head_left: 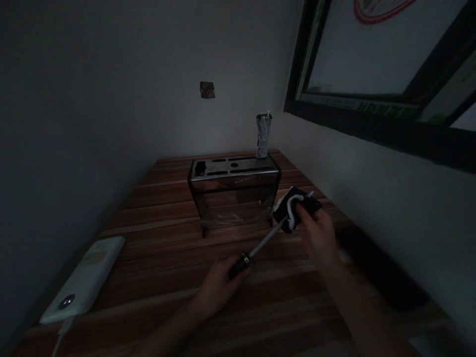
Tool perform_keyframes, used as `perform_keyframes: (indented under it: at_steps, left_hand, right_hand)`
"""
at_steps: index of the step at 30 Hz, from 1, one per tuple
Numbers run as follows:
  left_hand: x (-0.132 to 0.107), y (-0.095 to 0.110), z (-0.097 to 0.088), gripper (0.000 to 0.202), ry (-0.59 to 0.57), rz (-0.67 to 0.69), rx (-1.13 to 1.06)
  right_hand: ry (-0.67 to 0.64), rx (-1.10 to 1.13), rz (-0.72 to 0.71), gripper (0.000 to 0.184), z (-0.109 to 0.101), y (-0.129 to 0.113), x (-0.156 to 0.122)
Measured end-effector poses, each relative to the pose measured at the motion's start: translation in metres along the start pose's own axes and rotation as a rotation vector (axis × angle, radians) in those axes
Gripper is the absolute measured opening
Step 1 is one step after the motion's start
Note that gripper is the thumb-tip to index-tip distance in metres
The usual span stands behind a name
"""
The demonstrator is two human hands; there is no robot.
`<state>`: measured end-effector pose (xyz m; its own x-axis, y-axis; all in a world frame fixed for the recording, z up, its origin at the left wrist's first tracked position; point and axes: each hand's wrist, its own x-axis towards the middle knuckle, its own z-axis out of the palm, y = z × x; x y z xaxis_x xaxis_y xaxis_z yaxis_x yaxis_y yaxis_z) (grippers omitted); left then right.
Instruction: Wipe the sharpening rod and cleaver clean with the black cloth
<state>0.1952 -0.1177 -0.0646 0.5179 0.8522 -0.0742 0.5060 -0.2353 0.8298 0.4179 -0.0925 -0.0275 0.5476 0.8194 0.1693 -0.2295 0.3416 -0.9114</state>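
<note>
My left hand [217, 285] is closed round the black handle of a honing steel [266, 241], whose thin metal rod slants up to the right. My right hand [316, 230] pinches a dark cloth with a white edge [293, 206] round the rod near its tip. Both hands hover over a wooden table [167, 258]. Just behind the rod stands a knife block [234, 191] with clear sides and a slotted metal top; its slots look empty.
A white power bank [84, 280] with a cable lies at the table's left edge. A crumpled silvery tube [263, 135] stands behind the block near the back wall. A dark-framed window [372, 74] sits on the right wall. The room is dim.
</note>
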Motion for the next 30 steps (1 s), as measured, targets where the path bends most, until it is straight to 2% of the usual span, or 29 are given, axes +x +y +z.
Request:
perform_keyframes:
  at_steps: [8,13,19,24,30]
  left_hand:
    - [-0.001,-0.002,0.000,0.021,-0.020,0.031,0.032]
    - [-0.002,-0.003,0.000,0.022,-0.053,0.023,0.075]
    - [0.000,-0.003,0.001,0.021,-0.050,0.029,0.048]
    - [0.000,-0.003,0.000,0.019,-0.039,0.033,0.033]
    - [-0.001,-0.004,0.000,0.021,-0.029,0.023,0.005]
  right_hand:
    - [0.061,0.083,-0.107,0.022,-0.004,-0.009,0.008]
    - [0.114,0.101,-0.122,0.018,-0.003,-0.012,0.008]
    - [0.113,0.086,-0.082,0.022,-0.002,-0.003,0.009]
    - [0.031,0.020,0.058,0.028,0.005,0.006,-0.004]
    - [-0.177,-0.107,0.178,0.029,0.015,0.016,-0.029]
